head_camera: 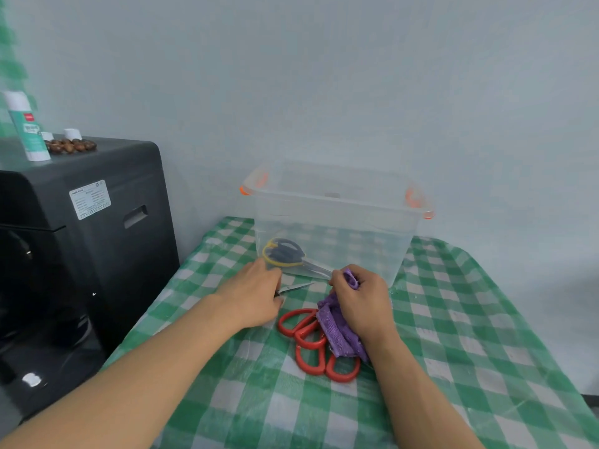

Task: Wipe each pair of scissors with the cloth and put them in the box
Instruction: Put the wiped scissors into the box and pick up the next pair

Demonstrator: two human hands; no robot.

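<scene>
A clear plastic box [334, 202] with orange handles stands at the back of the table; a yellow-and-grey pair of scissors [287, 254] lies inside it. My left hand [252, 296] is closed over a pair of scissors whose metal blades [296, 287] stick out to the right, just in front of the box. My right hand [363, 299] grips a purple cloth [337, 328] beside those blades. Two red-handled pairs of scissors [311, 345] lie on the cloth-covered table, partly under the purple cloth.
The table wears a green-and-white checked cover [453, 351]. A black appliance [81, 247] stands close on the left, with a glue stick [27, 128] and brown beads [69, 145] on top. A pale wall runs behind the box.
</scene>
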